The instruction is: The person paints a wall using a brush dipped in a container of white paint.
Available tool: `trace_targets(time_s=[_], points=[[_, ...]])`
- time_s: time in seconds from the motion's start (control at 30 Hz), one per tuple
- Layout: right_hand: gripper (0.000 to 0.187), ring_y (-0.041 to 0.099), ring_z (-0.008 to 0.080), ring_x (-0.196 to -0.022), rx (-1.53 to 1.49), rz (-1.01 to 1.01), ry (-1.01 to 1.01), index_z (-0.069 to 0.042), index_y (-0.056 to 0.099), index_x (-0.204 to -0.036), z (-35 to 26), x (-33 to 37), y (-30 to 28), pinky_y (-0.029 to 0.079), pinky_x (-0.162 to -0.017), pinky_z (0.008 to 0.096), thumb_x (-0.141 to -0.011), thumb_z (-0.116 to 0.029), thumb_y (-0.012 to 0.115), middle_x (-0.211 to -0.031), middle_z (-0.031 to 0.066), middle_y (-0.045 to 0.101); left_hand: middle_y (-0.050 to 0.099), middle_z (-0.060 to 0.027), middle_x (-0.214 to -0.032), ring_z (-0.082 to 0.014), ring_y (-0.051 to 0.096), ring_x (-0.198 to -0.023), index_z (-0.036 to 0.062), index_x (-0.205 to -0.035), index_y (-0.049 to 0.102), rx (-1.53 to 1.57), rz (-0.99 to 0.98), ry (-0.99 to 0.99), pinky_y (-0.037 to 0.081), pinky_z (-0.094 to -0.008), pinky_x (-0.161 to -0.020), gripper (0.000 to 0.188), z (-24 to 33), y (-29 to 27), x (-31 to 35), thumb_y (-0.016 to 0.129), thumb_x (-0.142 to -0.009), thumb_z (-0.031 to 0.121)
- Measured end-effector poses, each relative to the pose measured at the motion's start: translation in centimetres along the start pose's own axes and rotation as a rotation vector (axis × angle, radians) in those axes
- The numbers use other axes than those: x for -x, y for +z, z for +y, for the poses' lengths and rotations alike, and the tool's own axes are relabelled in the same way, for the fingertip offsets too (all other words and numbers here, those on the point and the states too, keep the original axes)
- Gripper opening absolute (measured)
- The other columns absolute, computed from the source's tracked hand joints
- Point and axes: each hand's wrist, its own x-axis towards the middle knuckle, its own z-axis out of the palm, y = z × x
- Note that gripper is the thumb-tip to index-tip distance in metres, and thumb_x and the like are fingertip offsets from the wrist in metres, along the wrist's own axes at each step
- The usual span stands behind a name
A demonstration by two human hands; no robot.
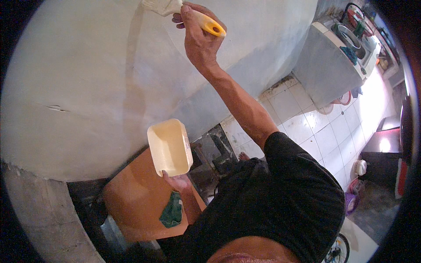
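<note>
My right hand point(201, 41) is raised high and closed round the handle of a paintbrush point(211, 25) with a yellow-ended grip. The brush's pale bristles lie at the top edge against the off-white wall point(87, 79); whether they press on it I cannot tell. Lower down, my left hand point(177, 180) holds a cream rectangular tub point(169, 147) by its near end, thumb on the rim and the other fingers mostly hidden beneath. A thin pale coating shows inside the tub. Damp-looking streaks run down the wall below the brush.
An orange-brown board point(136, 201) with a dark green cloth point(171, 211) lies under my left arm. To the right stands a grey counter point(326, 61) with basins on top. White floor tiles point(302, 127) stretch below it. A rough concrete ledge point(39, 215) borders the lower left.
</note>
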Motion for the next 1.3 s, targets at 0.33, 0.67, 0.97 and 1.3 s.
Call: trace_targets(time_s=[0.33, 0.67, 0.97, 1.3], points=[[0.016, 0.061, 0.0117, -0.07, 0.377, 0.302, 0.474, 0.003, 0.068, -0.089, 13.7, 17.6, -23.2, 0.05, -0.062, 0.0262, -0.086, -0.013, 0.065, -0.079, 0.0057, 0.068, 0.037, -0.0146, -0.145, -0.0323, 0.038, -0.131, 0.0044, -0.143, 0.03, -0.011, 0.004, -0.015, 0.028, -0.0442, -0.111, 0.07, 1.2, -1.9, -0.1, 0.043, -0.092, 0.051], [0.019, 0.058, 0.011, -0.062, 0.298, 0.416, 0.506, -0.001, 0.066, -0.088, 12.0, 11.9, -16.9, 0.05, -0.058, 0.0271, -0.087, -0.019, 0.065, -0.071, 0.003, 0.063, 0.034, -0.0166, -0.147, -0.0367, 0.038, -0.131, 0.0088, -0.145, 0.028, -0.043, 0.065, -0.04, 0.035, -0.0503, -0.106, 0.082, 1.2, -2.3, -0.3, 0.051, -0.083, 0.058], [0.021, 0.062, 0.0138, -0.077, 0.113, 0.043, 0.122, 0.005, 0.065, -0.098, 3.9, 2.1, -8.2, 0.051, -0.07, 0.0266, -0.09, -0.014, 0.063, -0.084, 0.0074, 0.066, 0.034, -0.0167, -0.147, -0.0363, 0.038, -0.131, 0.008, -0.143, 0.033, -0.1, 0.076, -0.015, 0.033, -0.0497, -0.107, 0.082, 1.4, -0.7, -0.1, 0.054, -0.081, 0.057], [0.018, 0.058, 0.0106, -0.065, 0.693, 0.422, 0.617, 0.002, 0.066, -0.086, 15.7, 19.6, -30.9, 0.049, -0.06, 0.0263, -0.086, -0.016, 0.065, -0.073, 0.0033, 0.064, 0.036, -0.0146, -0.145, -0.0315, 0.037, -0.132, 0.0069, -0.143, 0.032, -0.044, 0.035, -0.073, 0.029, -0.0445, -0.109, 0.072, 2.8, 0.8, 0.7, 0.047, -0.088, 0.051]])
